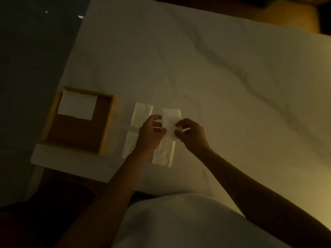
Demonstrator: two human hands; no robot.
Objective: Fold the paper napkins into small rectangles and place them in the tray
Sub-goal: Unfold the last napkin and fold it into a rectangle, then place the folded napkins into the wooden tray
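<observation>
In dim light, a white paper napkin [170,120] is held just above the bed between both hands. My left hand [150,135] pinches its left edge and my right hand [191,136] pinches its lower right edge. Three more white napkins lie flat on the sheet: one [141,113] to the upper left, one [129,144] partly under my left wrist, one [163,154] below the hands. A square wooden tray [107,126] sits at the left, with a folded white napkin [77,105] in its far left corner.
The white bed sheet [215,77] spreads wrinkled to the right and back. The tray rests near the bed's left edge, with dark floor [26,68] beyond. White fabric [179,221] on my lap fills the bottom of the view.
</observation>
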